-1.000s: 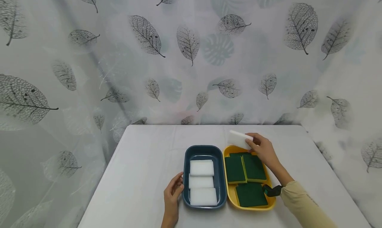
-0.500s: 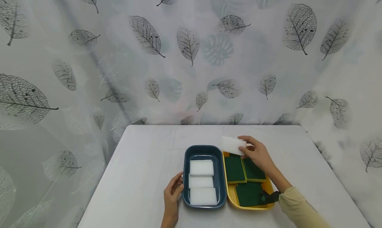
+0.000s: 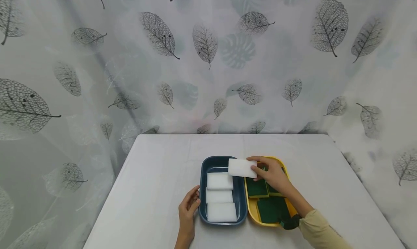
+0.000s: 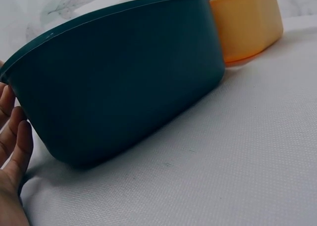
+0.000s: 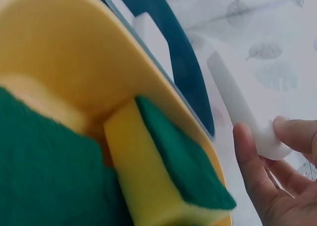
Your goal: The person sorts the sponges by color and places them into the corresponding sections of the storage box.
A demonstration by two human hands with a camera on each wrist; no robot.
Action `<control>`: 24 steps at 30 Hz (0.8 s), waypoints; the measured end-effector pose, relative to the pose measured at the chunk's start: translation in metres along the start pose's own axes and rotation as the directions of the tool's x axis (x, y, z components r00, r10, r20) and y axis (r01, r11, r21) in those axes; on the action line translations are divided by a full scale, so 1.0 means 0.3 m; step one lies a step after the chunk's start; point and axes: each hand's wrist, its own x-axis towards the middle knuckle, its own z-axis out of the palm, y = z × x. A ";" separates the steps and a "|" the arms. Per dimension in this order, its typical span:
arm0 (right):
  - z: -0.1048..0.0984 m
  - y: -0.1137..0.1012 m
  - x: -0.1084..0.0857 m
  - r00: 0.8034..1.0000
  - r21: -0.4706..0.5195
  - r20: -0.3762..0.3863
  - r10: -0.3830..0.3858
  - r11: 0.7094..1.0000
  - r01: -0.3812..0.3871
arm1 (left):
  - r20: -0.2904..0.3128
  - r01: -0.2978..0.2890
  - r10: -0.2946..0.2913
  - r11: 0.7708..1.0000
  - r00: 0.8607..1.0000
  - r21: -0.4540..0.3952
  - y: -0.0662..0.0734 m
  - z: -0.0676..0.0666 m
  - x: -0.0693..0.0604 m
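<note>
A white sponge (image 3: 241,168) is pinched by its right end between the thumb and fingers of my right hand (image 3: 273,176). It hangs over the right rim of the dark blue bin (image 3: 240,205), above where the two bins meet; the right wrist view shows the same sponge (image 5: 242,104) edge-on. Inside the blue bin lie three white sponges (image 3: 219,181) in a column. My left hand (image 3: 187,211) rests against the blue bin's left side. Seen from the left wrist, its fingers (image 4: 22,144) touch the outer wall below the rim.
To the right, close against the blue bin, stands a yellow bin (image 3: 254,216) holding several green-and-yellow scouring sponges (image 3: 272,210), partly hidden by my right arm. Both bins are on a white-covered table (image 3: 150,191). A leaf-patterned curtain (image 3: 208,79) hangs behind.
My right hand has carried the white sponge leftward and nearer, from above the yellow bin's far end to the blue bin's right rim. The left hand stays at the blue bin's side.
</note>
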 end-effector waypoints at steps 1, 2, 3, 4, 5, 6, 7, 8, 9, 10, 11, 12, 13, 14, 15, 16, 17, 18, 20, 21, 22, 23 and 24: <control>0.009 -0.004 -0.006 1.000 0.007 0.007 0.001 1.000 -0.001 | 0.002 0.003 -0.003 1.000 1.000 0.001 0.000 0.000 0.001; 0.018 -0.007 -0.012 1.000 0.012 0.013 0.001 1.000 -0.001 | 0.005 0.003 -0.003 1.000 1.000 0.001 -0.001 0.000 0.002; 0.028 -0.010 -0.019 1.000 0.014 0.018 0.004 1.000 -0.004 | 0.007 0.003 -0.003 1.000 1.000 0.001 -0.001 0.000 0.003; 0.038 -0.012 -0.025 1.000 0.014 0.026 0.006 1.000 -0.006 | 0.008 0.006 -0.006 1.000 1.000 0.000 -0.001 0.000 0.004; 0.049 -0.014 -0.032 0.999 0.012 0.033 0.008 1.000 -0.009 | 0.007 0.006 -0.006 1.000 1.000 0.001 -0.002 0.000 0.004; 0.059 -0.017 -0.039 0.999 0.005 0.040 0.011 1.000 -0.012 | 0.007 0.006 -0.006 1.000 1.000 0.000 -0.001 0.000 0.004; 0.070 -0.019 -0.045 0.999 -0.001 0.044 0.022 1.000 -0.022 | 0.006 0.005 -0.005 1.000 1.000 0.001 -0.001 0.000 0.004; 0.080 -0.021 -0.051 0.998 -0.003 0.050 0.026 1.000 -0.026 | 0.005 0.003 -0.003 1.000 1.000 0.001 -0.001 0.000 0.003; 0.089 -0.024 -0.058 0.998 -0.006 0.052 0.033 0.999 -0.033 | 0.005 0.003 -0.003 1.000 1.000 -0.002 -0.002 0.000 0.003; 0.097 -0.026 -0.062 0.998 -0.011 0.054 0.040 0.999 -0.040 | 0.006 0.001 -0.001 1.000 1.000 -0.002 -0.002 0.001 0.003; 0.104 -0.028 -0.067 0.998 -0.016 0.053 0.047 0.999 -0.046 | 0.007 0.000 0.000 1.000 1.000 -0.005 -0.001 0.001 0.004; 0.113 -0.030 -0.072 0.997 -0.017 0.050 0.052 0.999 -0.051 | 0.009 -0.006 0.006 1.000 1.000 -0.003 -0.001 0.002 0.004; 0.122 -0.033 -0.077 0.997 -0.022 0.048 0.055 0.998 -0.054 | 0.008 -0.005 0.005 1.000 1.000 -0.005 -0.001 0.002 0.005; 0.132 -0.036 -0.082 0.997 -0.031 0.043 0.058 0.998 -0.057 | 0.006 -0.004 0.004 1.000 1.000 -0.006 -0.001 0.002 0.006; 0.144 -0.039 -0.088 0.997 -0.040 0.041 0.058 0.998 -0.057 | 0.004 -0.004 0.004 1.000 1.000 -0.007 0.000 0.002 0.006; 0.157 -0.042 -0.094 0.998 -0.050 0.043 0.055 0.997 -0.053 | 0.001 -0.001 0.001 1.000 1.000 -0.004 0.000 0.002 0.006; 0.172 -0.045 -0.100 0.998 -0.058 0.044 0.053 0.997 -0.050 | -0.001 0.001 -0.001 1.000 1.000 -0.003 0.000 0.001 0.006; 0.187 -0.048 -0.106 0.998 -0.066 0.046 0.051 0.997 -0.048 | -0.002 0.001 -0.001 1.000 1.000 -0.002 0.000 0.000 0.006; 0.218 -0.052 -0.117 0.997 -0.081 0.046 0.054 0.995 -0.050 | -0.003 0.010 -0.010 1.000 1.000 -0.002 -0.002 -0.001 0.007; 0.232 -0.054 -0.121 0.997 -0.084 0.047 0.054 0.995 -0.050 | -0.002 0.011 -0.011 1.000 1.000 -0.002 -0.003 -0.002 0.007; 0.246 -0.055 -0.125 0.997 -0.092 0.044 0.058 0.994 -0.053 | -0.001 0.013 -0.013 1.000 1.000 -0.003 -0.005 -0.002 0.007; 0.259 -0.057 -0.127 0.997 -0.104 0.038 0.060 0.993 -0.056 | 0.001 0.013 -0.013 1.000 1.000 -0.003 -0.006 -0.002 0.007; 0.270 -0.059 -0.130 0.997 -0.111 0.034 0.062 0.992 -0.058 | 0.001 0.012 -0.012 1.000 1.000 -0.004 -0.006 -0.002 0.006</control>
